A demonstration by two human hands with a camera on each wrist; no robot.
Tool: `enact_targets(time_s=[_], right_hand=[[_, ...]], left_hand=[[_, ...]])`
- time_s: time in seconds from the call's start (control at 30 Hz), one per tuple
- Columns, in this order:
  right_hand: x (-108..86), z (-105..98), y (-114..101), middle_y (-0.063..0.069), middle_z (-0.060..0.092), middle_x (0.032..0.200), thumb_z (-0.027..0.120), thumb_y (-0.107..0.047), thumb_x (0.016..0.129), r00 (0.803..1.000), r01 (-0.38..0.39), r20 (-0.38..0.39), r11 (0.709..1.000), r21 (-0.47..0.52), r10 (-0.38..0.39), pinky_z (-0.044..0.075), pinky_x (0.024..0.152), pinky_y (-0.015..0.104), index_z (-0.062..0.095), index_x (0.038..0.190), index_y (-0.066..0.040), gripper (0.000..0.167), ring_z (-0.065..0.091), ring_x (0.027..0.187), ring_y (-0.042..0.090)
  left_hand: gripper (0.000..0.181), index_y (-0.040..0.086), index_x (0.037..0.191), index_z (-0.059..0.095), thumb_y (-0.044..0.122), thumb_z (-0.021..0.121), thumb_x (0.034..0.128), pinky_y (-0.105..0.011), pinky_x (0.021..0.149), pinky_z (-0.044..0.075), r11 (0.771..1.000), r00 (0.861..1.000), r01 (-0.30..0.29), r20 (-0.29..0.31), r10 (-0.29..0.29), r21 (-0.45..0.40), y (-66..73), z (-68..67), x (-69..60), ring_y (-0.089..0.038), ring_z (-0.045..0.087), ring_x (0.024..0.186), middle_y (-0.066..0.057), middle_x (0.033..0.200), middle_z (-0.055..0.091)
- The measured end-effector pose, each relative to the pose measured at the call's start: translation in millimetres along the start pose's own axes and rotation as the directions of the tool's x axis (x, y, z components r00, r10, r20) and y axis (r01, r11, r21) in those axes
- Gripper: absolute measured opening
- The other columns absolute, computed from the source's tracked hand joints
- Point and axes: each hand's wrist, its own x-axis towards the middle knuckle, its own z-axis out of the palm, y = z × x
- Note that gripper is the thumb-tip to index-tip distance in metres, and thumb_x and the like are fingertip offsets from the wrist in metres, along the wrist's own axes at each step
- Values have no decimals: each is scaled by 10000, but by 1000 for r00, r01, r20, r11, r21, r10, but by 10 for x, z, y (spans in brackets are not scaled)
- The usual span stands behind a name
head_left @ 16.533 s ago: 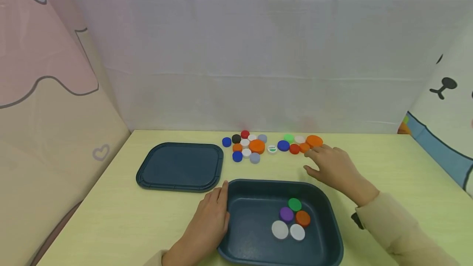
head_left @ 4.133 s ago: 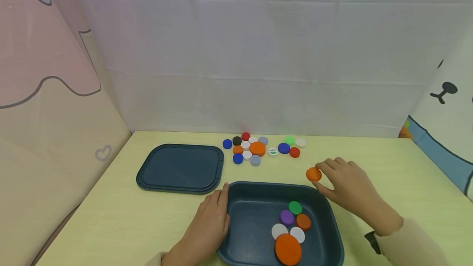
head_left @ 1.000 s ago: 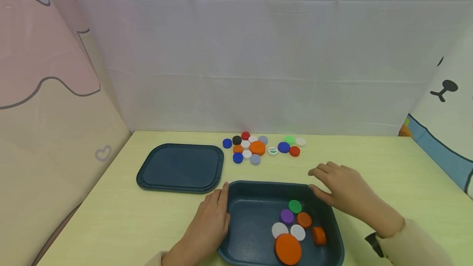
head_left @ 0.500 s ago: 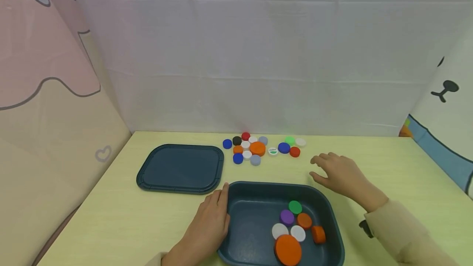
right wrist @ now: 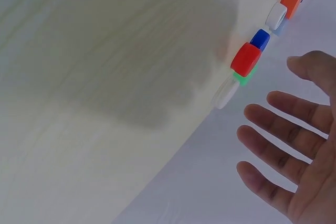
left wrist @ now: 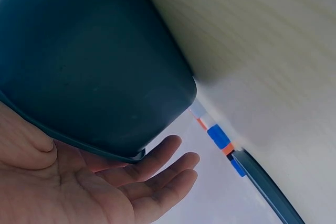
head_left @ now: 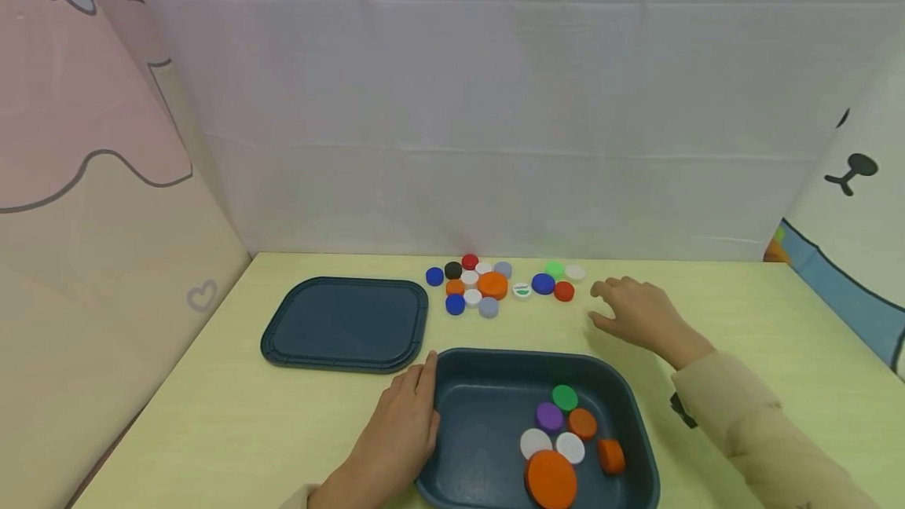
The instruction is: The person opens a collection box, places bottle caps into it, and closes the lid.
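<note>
Red and apparently plastic, a short bottle cap [head_left: 564, 291] sits on the pale surface [head_left: 212, 399] at the near edge of a small group, just beside a blue cap [head_left: 543, 283], with a light-green cap [head_left: 555, 269] and a white cap [head_left: 575, 273] behind it. Of the two hands, the right hand [head_left: 643, 316] hangs near this group, thumb and fingers well parted and nothing between them; the left hand [head_left: 396, 430] lies with nearly straight fingers against the left rim of a dark blue-green bin [head_left: 495, 352], and whether its thumb hooks over cannot be told. Caps like these should be very light, stiff and hard to damage, perhaps a little slippery on their smooth tops, so a fingertip pinch across the side wall suits best. The red one leaves its right and near sides free, though its blue neighbour could be nudged. The white one looks thin in the right wrist view and probably offers less edge to grip. Inside the bin, a small orange cap [head_left: 611, 456] seems to stand on its edge and might roll; pinching its two faces would be sensible. The bin itself looks rigid, best held by its rim.
</note>
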Motion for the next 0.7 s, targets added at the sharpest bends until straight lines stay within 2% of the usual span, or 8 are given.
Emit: enact_targets(time_s=[0.3,0.5,0.7], right_hand=[[178,48,44,130,628,913,654,-240,798,999,-22,34,1000,1,22,480,642,457,607,1028,-18,323,560,760,295],[277,99,91,153,622,959,617,-243,820,994,-60,90,998,33,57,469,691,496,595,1060,-5,338,563,821,322],[377,187,138,179,623,985,594,-230,823,989,-85,127,995,60,76,473,711,497,595,1062,6,336,561,830,325]], left_hand=[[562,-48,1370,336,119,519,865,-447,909,432,1000,1000,-3,-9,3,-4,-5,13,7,-318,493,1132,-185,1215,509],[565,-51,1371,330,115,520,866,-447,907,433,1000,1000,-8,-8,8,-7,-4,8,6,-317,494,1129,-182,1209,510],[566,-53,1371,330,113,520,864,-442,905,434,1000,1000,-16,-20,16,-4,-5,8,-4,-317,498,1125,-180,1203,513]])
